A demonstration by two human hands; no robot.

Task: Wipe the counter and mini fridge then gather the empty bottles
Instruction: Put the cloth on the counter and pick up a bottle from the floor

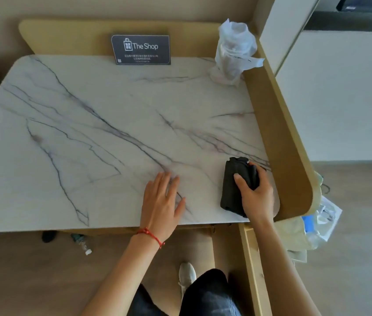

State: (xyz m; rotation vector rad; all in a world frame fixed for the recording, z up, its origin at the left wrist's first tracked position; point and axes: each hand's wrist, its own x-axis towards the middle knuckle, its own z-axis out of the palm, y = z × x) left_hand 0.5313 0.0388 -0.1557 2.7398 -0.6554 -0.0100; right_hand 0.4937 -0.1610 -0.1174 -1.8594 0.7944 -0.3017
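A white marble counter (89,124) with grey veins fills the view. My right hand (254,192) grips a folded black cloth (233,185) pressed flat on the counter's near right corner. My left hand (161,201) lies flat on the counter with its fingers spread, a little left of the cloth. An empty clear bottle (84,244) lies on the floor under the counter's front edge. The mini fridge is not in sight.
A black "The Shop" card (141,49) leans against the back panel. A cup wrapped in white plastic (234,51) stands in the far right corner. A tan raised wall (290,151) borders the counter's right side. A pale bag of rubbish (315,226) lies on the floor at the right.
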